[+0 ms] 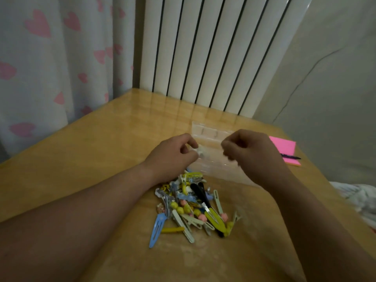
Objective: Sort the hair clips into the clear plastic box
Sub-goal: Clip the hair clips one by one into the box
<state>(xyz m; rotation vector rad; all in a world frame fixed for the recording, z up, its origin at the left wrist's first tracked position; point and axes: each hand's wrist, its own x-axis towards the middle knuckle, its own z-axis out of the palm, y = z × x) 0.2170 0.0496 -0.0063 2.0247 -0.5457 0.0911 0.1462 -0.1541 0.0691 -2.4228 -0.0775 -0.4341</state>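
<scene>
A heap of several hair clips (193,206) in yellow, blue, black, pink and pale green lies on the wooden table, near me. Just behind it stands the clear plastic box (211,159) with small compartments. My left hand (175,153) hovers at the box's left edge, its fingertips pinching a small pale clip (200,154). My right hand (250,151) is over the box's right side with curled fingers; its fingertips are blurred, and whether they hold anything is unclear.
The wooden table (101,159) has a pink sticky-note pad (284,148) with a dark pen (291,156) on it at the right. A white radiator (213,53) stands behind the table. A heart-print curtain (50,68) hangs at the left.
</scene>
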